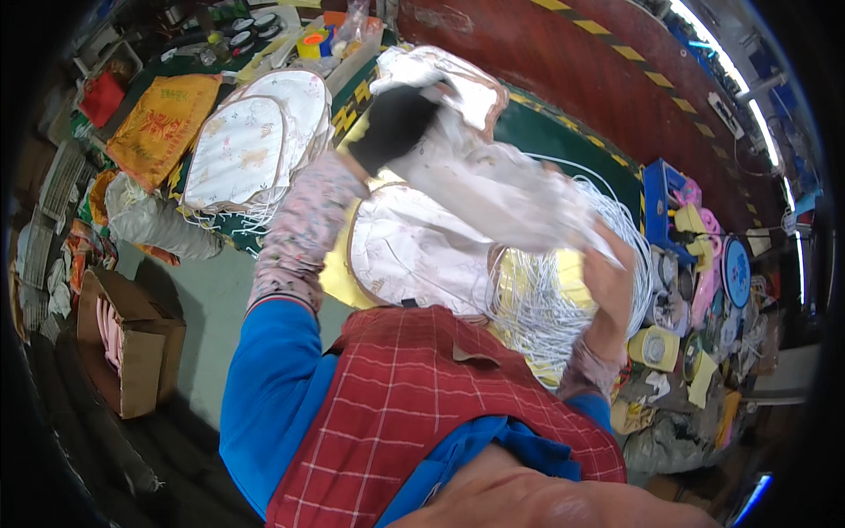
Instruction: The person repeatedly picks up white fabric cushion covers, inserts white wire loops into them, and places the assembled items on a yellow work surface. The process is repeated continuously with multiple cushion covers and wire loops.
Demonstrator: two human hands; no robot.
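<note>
A white fabric piece, blurred by motion, stretches between my two hands above the table. On its left end, my left hand in a black glove appears closed, though the fingers are smeared. My bare right hand grips the right end, its fingers partly hidden by the cloth. Below lies a flat white patterned fabric panel with brown edging. Close to my right hand, a large tangle of thin white cords spreads over something yellow. Beyond my left hand are more edged white panels.
A stack of edged patterned panels lies at the left beside an orange bag. An open cardboard box stands lower left. To the right are a blue bin and a yellow container. A dark red partition borders the far side.
</note>
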